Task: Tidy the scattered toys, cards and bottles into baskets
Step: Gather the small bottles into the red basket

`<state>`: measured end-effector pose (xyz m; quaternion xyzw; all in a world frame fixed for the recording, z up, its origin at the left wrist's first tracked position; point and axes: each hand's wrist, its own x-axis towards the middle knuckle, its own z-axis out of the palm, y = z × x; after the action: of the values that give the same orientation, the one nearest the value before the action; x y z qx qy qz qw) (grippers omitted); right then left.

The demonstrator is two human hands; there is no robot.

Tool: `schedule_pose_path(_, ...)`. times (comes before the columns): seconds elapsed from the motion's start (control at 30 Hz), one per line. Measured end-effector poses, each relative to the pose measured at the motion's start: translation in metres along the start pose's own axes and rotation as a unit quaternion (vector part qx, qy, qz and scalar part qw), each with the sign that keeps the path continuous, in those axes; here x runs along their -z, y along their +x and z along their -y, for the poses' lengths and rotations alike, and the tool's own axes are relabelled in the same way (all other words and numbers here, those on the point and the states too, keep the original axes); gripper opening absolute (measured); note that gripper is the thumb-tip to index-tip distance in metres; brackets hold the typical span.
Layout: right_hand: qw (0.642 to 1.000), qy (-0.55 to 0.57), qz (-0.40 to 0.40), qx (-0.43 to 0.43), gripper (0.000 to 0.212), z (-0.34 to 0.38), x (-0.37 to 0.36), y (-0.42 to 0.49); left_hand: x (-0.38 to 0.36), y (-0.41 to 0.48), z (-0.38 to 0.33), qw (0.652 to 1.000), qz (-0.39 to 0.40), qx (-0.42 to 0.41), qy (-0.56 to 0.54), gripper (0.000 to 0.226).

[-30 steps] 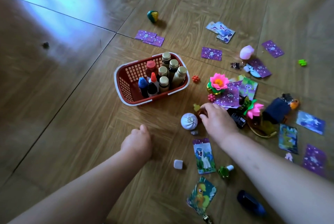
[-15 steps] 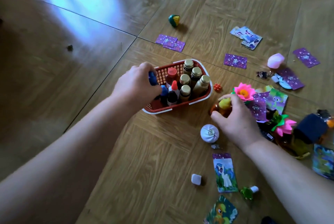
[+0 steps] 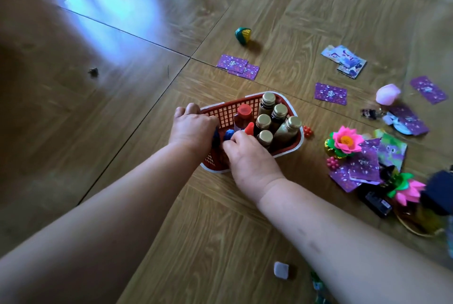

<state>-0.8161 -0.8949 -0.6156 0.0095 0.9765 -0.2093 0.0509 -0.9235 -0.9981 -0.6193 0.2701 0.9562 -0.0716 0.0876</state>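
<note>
Both hands are now meeting at the red basket [image 3: 228,112], the right hand [image 3: 250,156] having crossed over from the pink lotus toy [image 3: 345,140]. The left hand [image 3: 193,124] is gripping the basket's left rim. The right hand's fingers are curling into the basket's near side; I cannot tell what they are pinching. 5 gold-capped bottles [image 3: 279,113] are standing inside the basket.

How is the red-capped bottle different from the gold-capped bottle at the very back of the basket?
The red-capped bottle has a bright red cap; the gold-capped bottle at the back has a shiny gold one. The red-capped bottle's body looks red, the gold-capped bottle's brown. Both stand upright in the red plastic basket.
</note>
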Motion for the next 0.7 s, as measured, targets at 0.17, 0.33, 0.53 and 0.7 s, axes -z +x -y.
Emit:
schedule_pose_path(0.17, 0.999, -0.029, 0.037, -0.002, 0.021, 0.003, 0.005, 0.005, -0.001, 0.002, -0.001, 1.0, 0.025, -0.006, -0.003, 0.027)
schedule_pose_path(0.33, 0.999, 0.018, -0.04, 0.028, 0.018, -0.024, 0.029, -0.008, 0.023, -0.007, -0.009, 0.999, -0.006, 0.007, -0.049, 0.034)
schedule_pose_path(0.53, 0.993, -0.094, 0.064, -0.009, 0.024, -0.116, 0.105, -0.058, 0.059, -0.027, -0.081, 0.98, -0.102, -0.062, -0.157, 0.033)
schedule_pose_path(0.7, 0.969, -0.172, 0.17, -0.055, 0.025, -0.192, 0.142, -0.128, 0.057, -0.057, -0.184, 0.97, -0.046, -0.15, -0.187, 0.031)
